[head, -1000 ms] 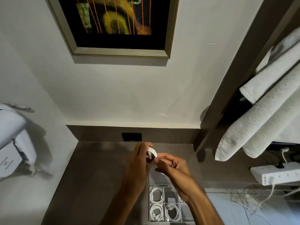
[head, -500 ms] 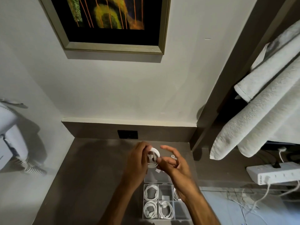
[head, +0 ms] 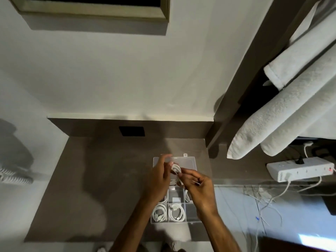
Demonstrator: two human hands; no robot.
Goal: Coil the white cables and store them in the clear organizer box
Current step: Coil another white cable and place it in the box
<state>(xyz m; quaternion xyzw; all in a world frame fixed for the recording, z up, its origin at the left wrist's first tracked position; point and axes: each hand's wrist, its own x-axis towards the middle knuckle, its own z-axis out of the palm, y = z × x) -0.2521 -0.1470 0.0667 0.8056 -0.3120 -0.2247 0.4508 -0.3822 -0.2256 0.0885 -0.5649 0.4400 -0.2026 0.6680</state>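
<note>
Item: white cable [head: 176,168], wound into a small coil, held above the clear organizer box [head: 190,211]. Left hand [head: 160,180]: grip closed around the coil, fingers curled at its left edge. Right hand [head: 200,188]: grip closed in a pinch on the cable's loose end just right of the coil.

Organizer box: rests on the brown tabletop [head: 91,188], lid [head: 187,161] open and lying flat on the box's far side. Compartments at the box's near edge hold two coiled cables [head: 159,213] side by side; others are partly hidden by the hands.

Right of the box: white power strip [head: 300,170] with plugs, loose cords [head: 269,199] trailing below it, rolled white towels [head: 283,113] above. Beyond the box: dark wall plate [head: 131,131], picture frame [head: 94,10] higher on the wall.
</note>
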